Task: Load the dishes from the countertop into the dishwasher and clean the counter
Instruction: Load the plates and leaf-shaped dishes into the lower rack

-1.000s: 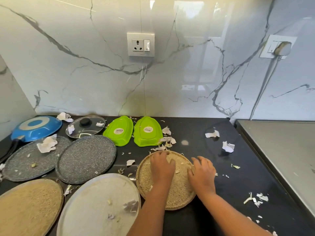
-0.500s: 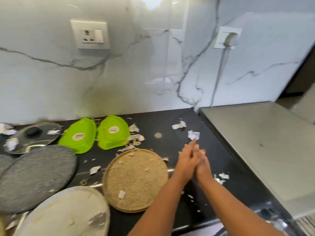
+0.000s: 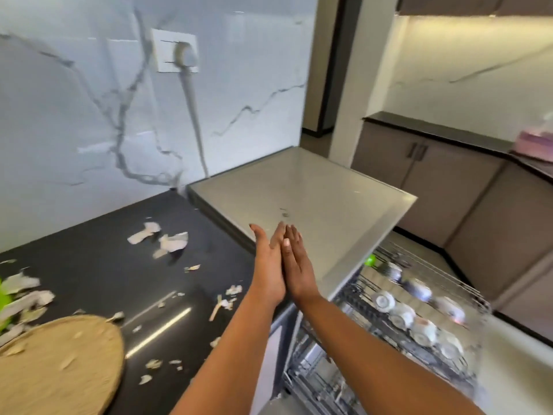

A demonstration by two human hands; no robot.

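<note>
Pressing left hand [image 3: 269, 265] against right hand [image 3: 299, 265].

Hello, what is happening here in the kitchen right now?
A person is clearing a messy kitchen counter. The left hand and right hand are pressed flat together, palm to palm, holding nothing. Torn scraps lie scattered on the black countertop, beside a round woven plate. On the right, a pulled-out dishwasher rack already holds cups.
</note>
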